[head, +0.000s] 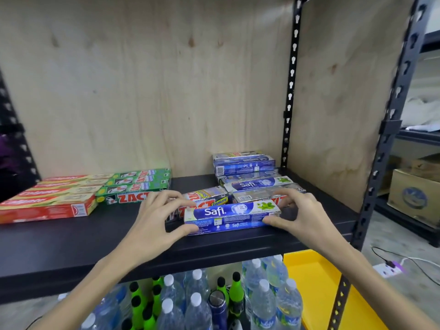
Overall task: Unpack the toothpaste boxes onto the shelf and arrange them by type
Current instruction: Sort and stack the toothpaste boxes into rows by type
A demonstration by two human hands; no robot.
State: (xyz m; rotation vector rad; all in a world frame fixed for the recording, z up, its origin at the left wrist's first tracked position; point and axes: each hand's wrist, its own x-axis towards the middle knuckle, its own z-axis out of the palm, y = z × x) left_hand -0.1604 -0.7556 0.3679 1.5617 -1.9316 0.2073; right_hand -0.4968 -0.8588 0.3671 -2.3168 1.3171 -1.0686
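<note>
Your left hand point(154, 220) and right hand point(301, 215) grasp one blue Safi box point(232, 219) by its two short ends. The box lies lengthwise on the black shelf point(71, 244), near the front edge. At each end, your thumb presses the near face and your curled fingers reach over the far edge, so the box sits between thumb and fingers on both sides. Just behind it lie silver Zact boxes point(209, 198); whether they touch the held box cannot be determined from this angle. More Safi boxes point(245, 165) are stacked at rear right. Green Zact boxes point(135, 186) and red boxes point(47, 201) lie at left.
</note>
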